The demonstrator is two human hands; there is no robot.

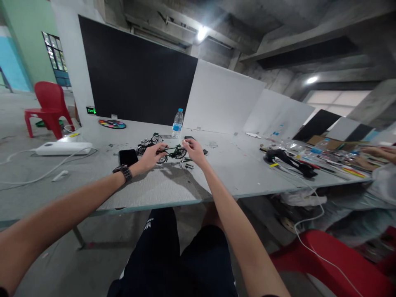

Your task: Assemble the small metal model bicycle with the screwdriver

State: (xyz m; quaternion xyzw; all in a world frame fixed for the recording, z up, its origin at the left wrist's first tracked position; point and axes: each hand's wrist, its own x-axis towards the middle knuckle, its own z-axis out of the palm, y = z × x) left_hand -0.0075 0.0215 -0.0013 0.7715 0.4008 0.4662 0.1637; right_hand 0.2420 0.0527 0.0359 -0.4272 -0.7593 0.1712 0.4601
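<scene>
Head cam feed: I've got a small green model bicycle [172,154] upright between both hands, near the middle of the bench [148,192]. Left hand [149,158] has its grip closed on the bike's left end, fingertips up near the top of the frame. Right hand [194,151] is at the other end with thumb and fingers pinched together; I can't tell if a piece is in that grip. Can't tell either whether the wheels bear on the bench.

A second, darker model bicycle [156,139] is just behind the left hand. Small loose metal parts [188,166] lie just in front of the green bike, toward the near edge. Black phone [128,157] lies flat by the left wrist, which wears a dark watch [126,173]. Water bottle [177,124] stands upright behind the bikes. White power strip [63,148] is well off to the left.
</scene>
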